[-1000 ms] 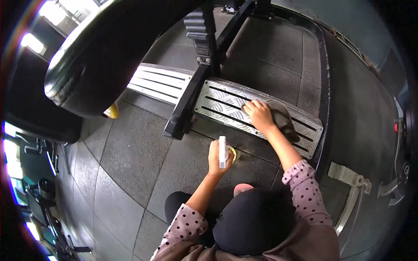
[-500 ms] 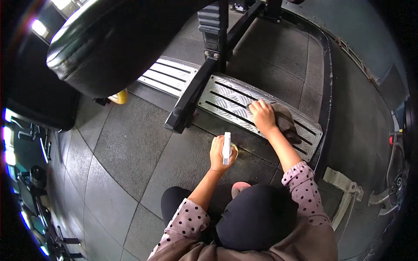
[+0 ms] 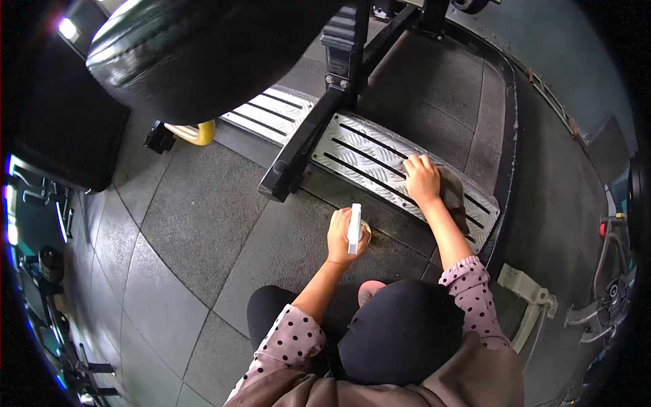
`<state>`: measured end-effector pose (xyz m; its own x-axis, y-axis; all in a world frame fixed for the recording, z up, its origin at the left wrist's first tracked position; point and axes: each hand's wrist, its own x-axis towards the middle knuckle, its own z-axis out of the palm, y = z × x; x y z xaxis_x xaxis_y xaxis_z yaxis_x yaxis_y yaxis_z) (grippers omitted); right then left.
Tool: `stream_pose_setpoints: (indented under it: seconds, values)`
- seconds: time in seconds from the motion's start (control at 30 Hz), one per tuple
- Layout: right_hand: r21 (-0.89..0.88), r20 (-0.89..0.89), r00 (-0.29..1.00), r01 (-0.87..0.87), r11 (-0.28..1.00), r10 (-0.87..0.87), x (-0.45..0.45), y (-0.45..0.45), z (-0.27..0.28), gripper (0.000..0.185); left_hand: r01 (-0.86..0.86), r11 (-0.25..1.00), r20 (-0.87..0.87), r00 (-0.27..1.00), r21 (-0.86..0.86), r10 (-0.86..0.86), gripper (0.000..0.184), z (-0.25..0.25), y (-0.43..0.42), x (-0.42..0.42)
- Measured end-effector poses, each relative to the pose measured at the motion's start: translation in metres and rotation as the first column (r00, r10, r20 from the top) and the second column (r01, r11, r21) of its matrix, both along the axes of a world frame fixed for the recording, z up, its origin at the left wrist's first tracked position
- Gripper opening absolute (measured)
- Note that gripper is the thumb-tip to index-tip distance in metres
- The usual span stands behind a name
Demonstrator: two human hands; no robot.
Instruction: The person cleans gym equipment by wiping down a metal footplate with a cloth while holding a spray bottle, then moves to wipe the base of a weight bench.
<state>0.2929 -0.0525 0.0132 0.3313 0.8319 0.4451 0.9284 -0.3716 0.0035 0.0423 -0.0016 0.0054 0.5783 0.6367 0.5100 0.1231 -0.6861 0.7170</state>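
My left hand (image 3: pixel 338 239) is closed around what looks like a spray bottle (image 3: pixel 354 229). Its white top points away from me, and a yellowish part shows beside my fingers; the rest is hidden by the hand. My right hand (image 3: pixel 422 182) presses a dark brown cloth (image 3: pixel 453 193) on the silver tread-patterned footplate (image 3: pixel 359 148), towards its right half. Long black strips run along this plate. The bottle is apart from the plate, on its near side.
A black post (image 3: pixel 344 61) and beam (image 3: pixel 291 157) stand left of the footplate. A large black pad (image 3: pixel 203 61) overhangs the upper left. A second footplate (image 3: pixel 274 112) lies beyond the beam. A curved black frame (image 3: pixel 513 136) borders the right. Dark rubber tiles (image 3: pixel 196 210) cover the floor.
My right hand and the cloth have slid a little to the right along the footplate. My left hand keeps its hold on the bottle. The view has shifted slightly.
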Motion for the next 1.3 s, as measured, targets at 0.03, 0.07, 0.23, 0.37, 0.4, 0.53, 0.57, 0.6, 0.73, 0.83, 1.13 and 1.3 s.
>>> stream_pose_setpoints:
  seconds: [0.03, 0.07, 0.23, 0.37, 0.4, 0.53, 0.57, 0.6, 0.73, 0.83, 1.13, 1.3]
  values:
    - [-0.025, -0.011, 1.0, 0.029, 0.999, -0.029, -0.003, 0.001, -0.001, 0.012, -0.008, 1.0, 0.01, 1.0, 0.01, 0.007, 0.037, -0.001, 0.0, 0.0]
    - [-0.053, -0.02, 0.998, 0.064, 0.997, -0.065, -0.006, 0.003, -0.003, 0.012, -0.009, 1.0, 0.021, 1.0, 0.018, 0.008, 0.037, -0.002, -0.002, 0.001]
    - [-0.014, -0.01, 0.998, -0.064, 0.998, 0.064, -0.016, 0.02, -0.009, 0.009, -0.016, 0.999, -0.003, 1.0, 0.035, 0.016, 0.042, -0.003, -0.002, 0.01]
    - [0.049, 0.008, 1.0, -0.029, 0.998, 0.029, -0.005, 0.004, -0.004, 0.01, -0.011, 0.999, -0.013, 1.0, 0.038, 0.012, 0.044, -0.009, -0.001, -0.001]
    - [-0.004, -0.037, 0.999, 0.007, 1.0, -0.008, -0.004, 0.003, -0.003, 0.012, -0.013, 0.999, -0.006, 1.0, 0.046, 0.013, 0.044, -0.008, 0.0, -0.001]
    - [-0.021, 0.007, 1.0, 0.001, 1.0, -0.001, -0.014, 0.014, -0.007, 0.011, -0.027, 1.0, -0.003, 1.0, 0.007, 0.027, 0.045, -0.005, -0.004, 0.003]
    - [-0.015, 0.02, 1.0, -0.015, 1.0, 0.015, -0.017, 0.02, -0.01, 0.011, -0.039, 0.999, 0.009, 0.999, 0.02, 0.039, 0.044, -0.005, -0.004, 0.007]
    - [-0.009, 0.028, 0.999, -0.031, 0.999, 0.032, -0.021, 0.023, -0.01, 0.011, -0.039, 0.999, 0.003, 0.999, 0.031, 0.039, 0.044, -0.005, -0.003, 0.009]
    - [0.077, -0.002, 0.999, -0.054, 0.996, 0.054, -0.014, 0.004, -0.006, 0.009, -0.031, 0.999, 0.002, 1.0, 0.026, 0.031, 0.041, -0.004, -0.003, 0.004]
    - [0.168, -0.033, 0.999, 0.016, 0.986, -0.01, -0.009, -0.008, -0.008, 0.01, -0.031, 0.999, 0.022, 0.999, 0.018, 0.031, 0.04, -0.004, -0.002, 0.0]
    - [0.087, 0.031, 0.997, -0.067, 0.994, 0.064, -0.008, -0.007, -0.005, 0.006, -0.034, 0.999, 0.02, 0.999, 0.013, 0.034, 0.039, 0.001, -0.002, 0.005]
    - [0.033, 0.035, 0.997, 0.064, 0.997, -0.065, -0.014, -0.002, -0.012, 0.008, -0.042, 0.999, 0.053, 0.998, -0.014, 0.043, 0.037, -0.002, -0.004, 0.004]
